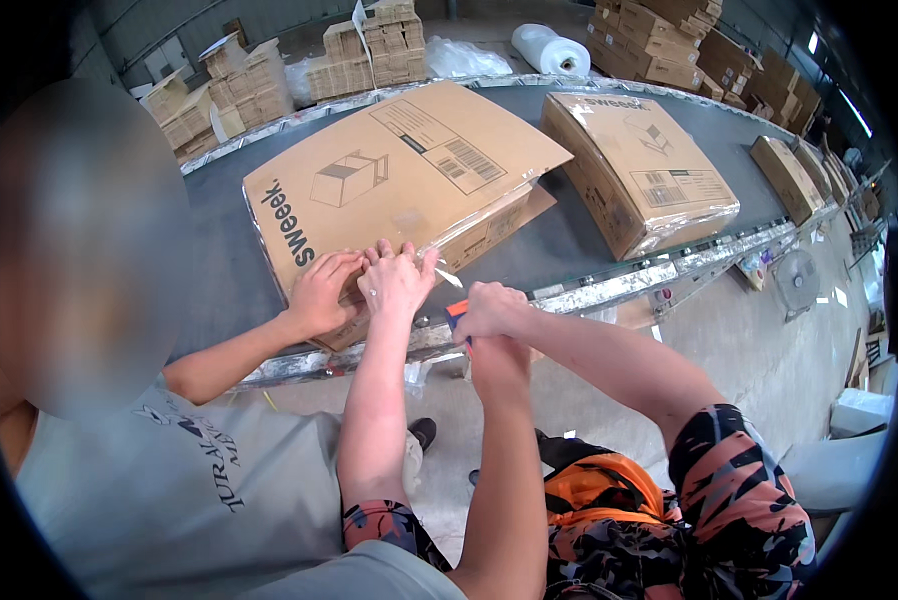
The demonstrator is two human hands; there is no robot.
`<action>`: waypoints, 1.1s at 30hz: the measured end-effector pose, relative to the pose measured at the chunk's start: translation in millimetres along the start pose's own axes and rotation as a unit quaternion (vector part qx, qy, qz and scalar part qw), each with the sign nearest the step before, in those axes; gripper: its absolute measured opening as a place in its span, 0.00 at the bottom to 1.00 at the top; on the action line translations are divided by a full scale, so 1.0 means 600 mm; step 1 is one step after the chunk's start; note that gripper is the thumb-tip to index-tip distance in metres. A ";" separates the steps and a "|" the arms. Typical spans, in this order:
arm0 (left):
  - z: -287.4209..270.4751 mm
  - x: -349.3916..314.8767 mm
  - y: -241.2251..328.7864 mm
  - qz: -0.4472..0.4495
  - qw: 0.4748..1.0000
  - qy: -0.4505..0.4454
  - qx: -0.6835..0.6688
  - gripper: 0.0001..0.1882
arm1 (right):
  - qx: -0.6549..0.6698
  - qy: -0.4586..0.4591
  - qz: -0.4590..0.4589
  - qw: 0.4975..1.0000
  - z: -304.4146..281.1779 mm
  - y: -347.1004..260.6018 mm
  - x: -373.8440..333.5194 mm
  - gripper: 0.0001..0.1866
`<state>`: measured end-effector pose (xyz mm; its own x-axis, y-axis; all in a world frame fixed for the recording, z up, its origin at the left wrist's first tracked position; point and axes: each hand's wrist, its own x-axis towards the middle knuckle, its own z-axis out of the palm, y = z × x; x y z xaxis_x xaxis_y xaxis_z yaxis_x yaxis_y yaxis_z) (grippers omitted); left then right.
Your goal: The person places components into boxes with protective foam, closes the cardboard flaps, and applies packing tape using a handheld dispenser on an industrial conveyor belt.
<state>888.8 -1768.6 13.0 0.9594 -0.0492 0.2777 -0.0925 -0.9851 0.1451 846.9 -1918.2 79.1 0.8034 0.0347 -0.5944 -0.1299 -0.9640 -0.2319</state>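
A large brown cardboard box (419, 160) with a line drawing and label lies on the dark conveyor belt, a loose flap showing along its right side. My left hand (397, 280) rests on its near edge, fingers spread and thumb apart. Beside it a co-worker's hand (324, 292) presses the same edge. A whitish strip (449, 275) sticks out by my left thumb. To the right, my right hand (495, 308) is closed around a small orange and dark-blue tool (457, 312), mostly hidden. The co-worker's other hand (497, 350) meets mine there, just below.
A second taped box (639, 165) lies farther right on the belt (224, 240), with smaller boxes (784, 180) beyond. The belt's worn metal rail (609, 292) runs along the near side. A co-worker in a grey shirt (199, 480) stands close at left. A fan (797, 280) stands on the floor.
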 end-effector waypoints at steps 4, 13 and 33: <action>0.079 -0.014 -0.021 0.030 0.990 0.133 0.036 0.31 | -0.001 0.071 -0.050 0.996 0.026 -0.022 0.047 0.28; 0.128 -0.030 -0.048 0.258 0.921 0.270 0.110 0.24 | -0.094 0.087 -0.127 0.984 0.068 -0.045 0.210 0.27; 0.116 -0.132 0.068 0.006 0.985 -0.121 0.126 0.22 | 0.232 0.229 -0.203 0.923 -0.198 0.018 0.066 0.48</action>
<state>827.6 -1816.4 -69.3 0.9969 -0.0692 0.0385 -0.0648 -0.9924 -0.1047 946.1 -1958.8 144.4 0.9882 0.1514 -0.0227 0.0866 -0.6749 -0.7328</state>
